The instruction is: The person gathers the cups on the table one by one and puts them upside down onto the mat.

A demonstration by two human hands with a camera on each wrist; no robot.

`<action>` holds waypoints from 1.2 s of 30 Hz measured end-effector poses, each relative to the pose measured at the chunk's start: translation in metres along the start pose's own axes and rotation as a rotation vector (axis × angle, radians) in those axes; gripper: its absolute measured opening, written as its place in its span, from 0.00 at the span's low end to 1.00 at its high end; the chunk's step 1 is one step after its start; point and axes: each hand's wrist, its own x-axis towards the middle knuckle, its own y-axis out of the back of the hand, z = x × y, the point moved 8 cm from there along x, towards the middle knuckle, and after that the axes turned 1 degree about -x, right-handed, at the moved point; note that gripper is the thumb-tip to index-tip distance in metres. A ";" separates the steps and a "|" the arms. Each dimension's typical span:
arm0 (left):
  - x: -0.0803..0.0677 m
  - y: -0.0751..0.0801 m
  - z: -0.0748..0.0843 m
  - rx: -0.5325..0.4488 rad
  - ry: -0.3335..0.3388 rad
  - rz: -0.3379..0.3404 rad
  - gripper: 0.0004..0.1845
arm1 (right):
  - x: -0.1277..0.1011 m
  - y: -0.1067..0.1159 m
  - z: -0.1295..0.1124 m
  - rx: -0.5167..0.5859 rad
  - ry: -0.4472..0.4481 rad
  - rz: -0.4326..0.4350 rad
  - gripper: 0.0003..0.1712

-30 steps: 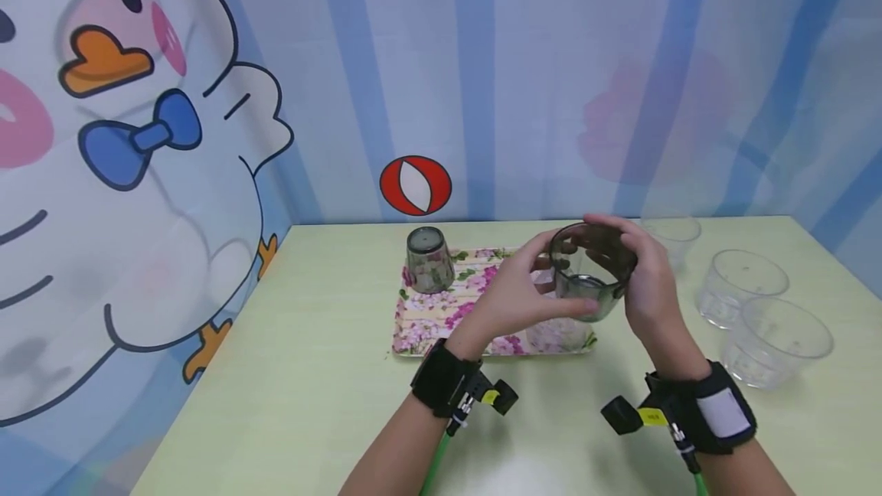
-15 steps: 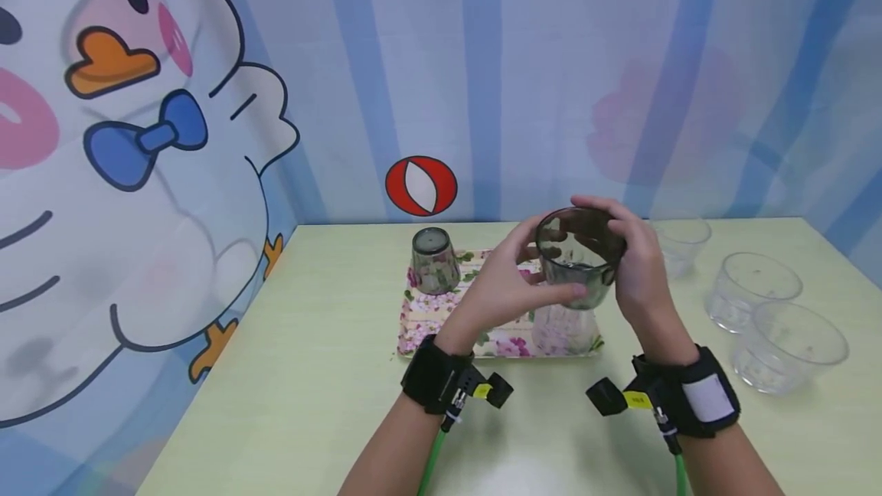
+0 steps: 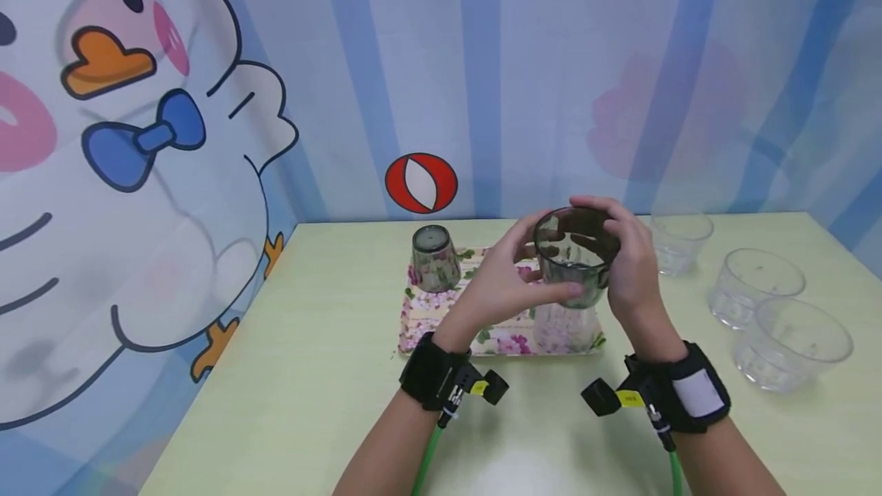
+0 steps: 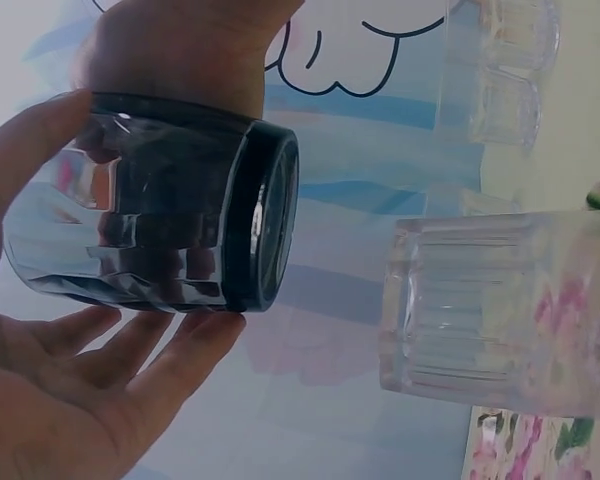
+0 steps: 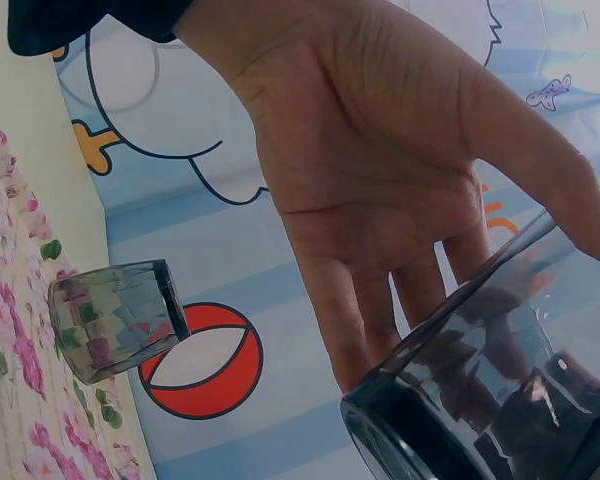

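A dark tinted drinking glass (image 3: 577,259) is held up over the tray, its mouth tilted toward the head camera. My left hand (image 3: 506,282) grips its left side, the thumb across the front near the base and the fingers around behind. On the opposite side my right hand (image 3: 632,262) holds the same glass, fingers over its far side; its thumb reaches the wall in the right wrist view. Below it, a clear glass (image 4: 480,310) stands upside down on the floral tray (image 3: 430,327). Another dark glass (image 3: 436,259) sits upside down at the tray's back left corner.
Three clear glasses stand mouth up on the table to the right: one at the back (image 3: 678,243), one in the middle (image 3: 754,289) and one nearer (image 3: 788,347). A printed curtain (image 3: 537,83) hangs behind the table (image 3: 310,373) and down its left side.
Both hands have raised the dark glass slightly and moved it a little to the left; over the last half second it has stayed almost still. The glasses on the tray and table have not moved.
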 end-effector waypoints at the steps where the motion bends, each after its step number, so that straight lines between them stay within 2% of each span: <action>1: 0.000 0.000 0.000 -0.002 0.000 0.001 0.45 | 0.000 0.001 -0.001 0.007 0.004 0.006 0.27; 7: 0.002 -0.005 -0.003 -0.036 -0.013 -0.027 0.44 | -0.001 0.003 -0.008 0.095 0.023 0.015 0.28; 14: 0.004 -0.022 -0.009 -0.106 -0.037 -0.168 0.45 | -0.004 0.003 -0.017 0.252 0.049 -0.011 0.28; 19: 0.006 -0.033 -0.007 -0.127 -0.101 -0.244 0.47 | -0.005 0.000 -0.020 0.310 0.051 -0.058 0.28; 21: 0.006 -0.035 -0.006 -0.120 -0.118 -0.248 0.46 | -0.006 -0.001 -0.020 0.312 0.045 -0.063 0.28; 28: 0.005 -0.031 -0.006 -0.075 -0.104 -0.205 0.42 | -0.006 -0.001 -0.022 0.344 0.058 -0.086 0.28; 36: 0.004 -0.025 -0.001 -0.129 -0.113 -0.199 0.41 | -0.006 -0.003 -0.026 0.380 0.080 -0.109 0.28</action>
